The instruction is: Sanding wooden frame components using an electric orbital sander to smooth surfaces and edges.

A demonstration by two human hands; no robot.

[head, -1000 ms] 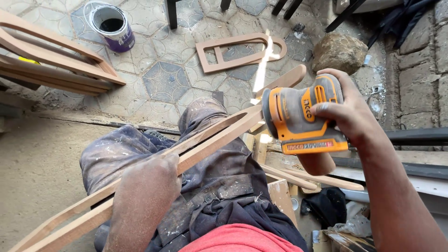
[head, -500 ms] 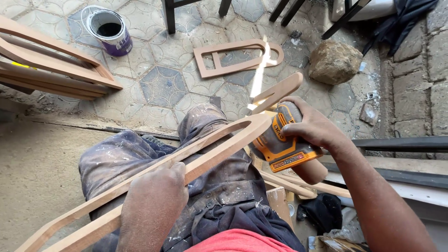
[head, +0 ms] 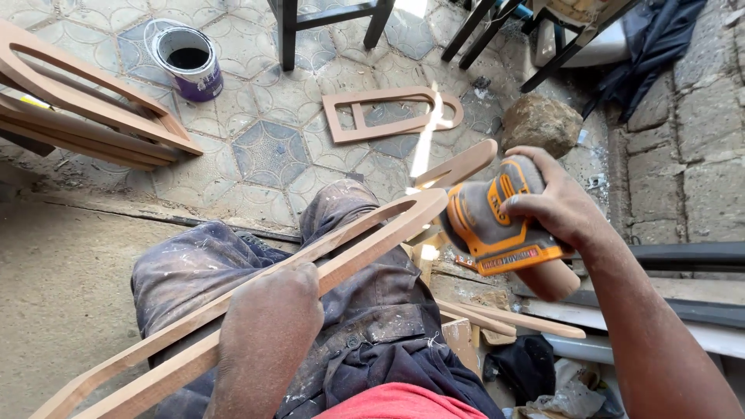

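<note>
At the upper left, a stack of wooden frames (head: 85,109) runs off the edge. The left hand (head: 268,326) is clenched around a long wooden frame (head: 326,252) lying across the lap, its lower end cut off at the bottom left. The right hand (head: 555,206) grips an orange sander (head: 493,221), whose pad is hidden behind the frame's rounded tip. A second ago the sander was held higher.

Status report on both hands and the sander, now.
Left hand gripping wooden frame across lap. Right hand holding orange sander at the frame's rounded end. Nothing between them.
</note>
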